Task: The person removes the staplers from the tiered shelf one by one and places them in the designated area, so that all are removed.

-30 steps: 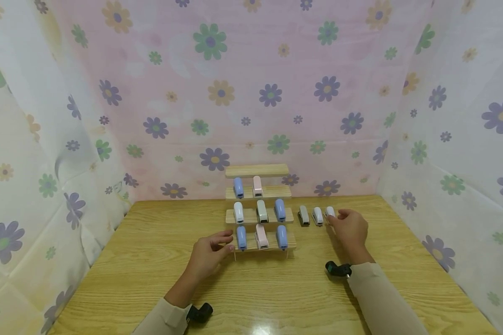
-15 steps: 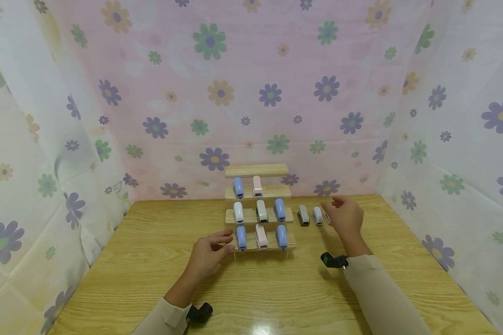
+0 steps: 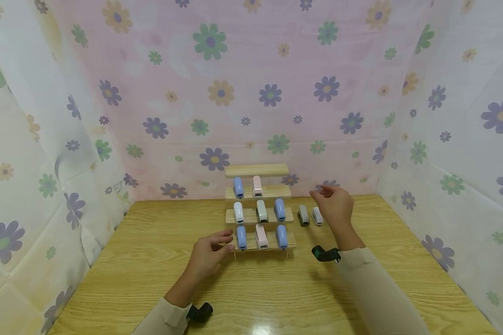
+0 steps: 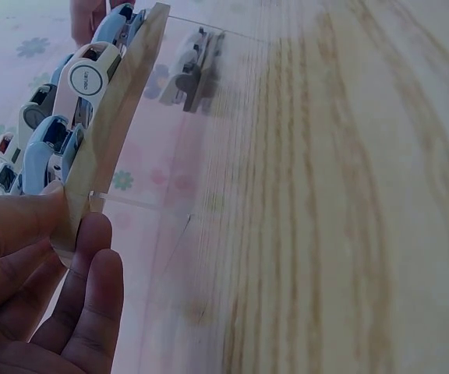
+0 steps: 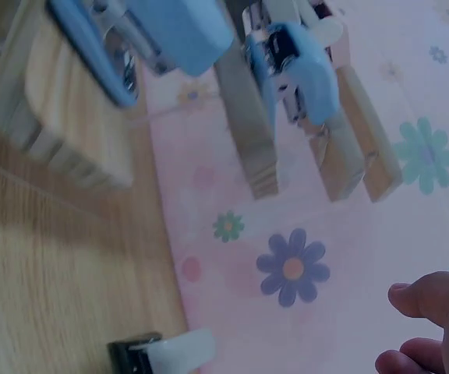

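Observation:
Mini staplers in blue, pink, white and pale green stand on a tiered wooden display rack. My left hand grips the left end of its lowest shelf, thumb above and fingers below; a blue stapler sits just beyond the thumb. Raised right of the rack, my right hand has nothing between its parted thumb and fingertips. The right wrist view shows the thumb well apart from the blue staplers. On the table beside the rack stand a grey stapler and a white stapler.
The bare top shelf is at the back of the rack. A wooden table lies underneath, and flowered cloth hangs behind and on both sides. A dark wrist camera juts from the right sleeve.
My right hand has left the rightmost white stapler on the table, rising and moving left toward the rack. That stapler is now hidden behind the hand. The left hand stays put.

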Available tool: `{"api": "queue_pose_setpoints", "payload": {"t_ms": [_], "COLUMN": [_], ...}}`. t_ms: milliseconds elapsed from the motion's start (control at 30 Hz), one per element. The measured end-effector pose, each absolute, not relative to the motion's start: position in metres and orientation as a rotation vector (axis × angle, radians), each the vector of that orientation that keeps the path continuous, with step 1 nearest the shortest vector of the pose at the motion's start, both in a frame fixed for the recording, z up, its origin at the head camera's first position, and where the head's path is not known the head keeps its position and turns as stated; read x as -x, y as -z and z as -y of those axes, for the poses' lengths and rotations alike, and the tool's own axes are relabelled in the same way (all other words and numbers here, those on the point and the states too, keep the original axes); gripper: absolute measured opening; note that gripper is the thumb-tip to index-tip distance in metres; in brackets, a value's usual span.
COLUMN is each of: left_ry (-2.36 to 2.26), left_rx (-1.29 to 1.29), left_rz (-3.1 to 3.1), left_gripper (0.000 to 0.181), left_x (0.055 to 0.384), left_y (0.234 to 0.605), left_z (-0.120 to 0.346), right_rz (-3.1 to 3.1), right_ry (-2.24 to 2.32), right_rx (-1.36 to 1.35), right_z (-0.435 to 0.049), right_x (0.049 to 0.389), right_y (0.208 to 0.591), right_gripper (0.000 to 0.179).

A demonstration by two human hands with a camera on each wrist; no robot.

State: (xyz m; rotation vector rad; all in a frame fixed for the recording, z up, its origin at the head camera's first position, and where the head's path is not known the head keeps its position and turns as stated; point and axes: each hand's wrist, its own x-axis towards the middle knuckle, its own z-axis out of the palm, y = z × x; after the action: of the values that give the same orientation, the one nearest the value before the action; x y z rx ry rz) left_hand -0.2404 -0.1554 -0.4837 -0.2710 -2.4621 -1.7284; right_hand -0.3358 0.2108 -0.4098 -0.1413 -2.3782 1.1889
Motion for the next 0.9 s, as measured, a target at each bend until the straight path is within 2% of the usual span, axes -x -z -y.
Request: {"api": "queue_pose_setpoints", "payload": {"t_ms": [900], "left_ry": [1.745], "left_rx": [0.257], "left_rz": [2.453], "left_gripper": [0.024], "left_x": [0.24], "left_y": [0.484], "left_z": [0.155], "right_rz": [2.357], "right_ry": [-1.266], "right_rx": [-0.04], "right_z": [-0.161], "right_x": [0.328], "right_y": [0.38], "right_gripper": [0.05]}}
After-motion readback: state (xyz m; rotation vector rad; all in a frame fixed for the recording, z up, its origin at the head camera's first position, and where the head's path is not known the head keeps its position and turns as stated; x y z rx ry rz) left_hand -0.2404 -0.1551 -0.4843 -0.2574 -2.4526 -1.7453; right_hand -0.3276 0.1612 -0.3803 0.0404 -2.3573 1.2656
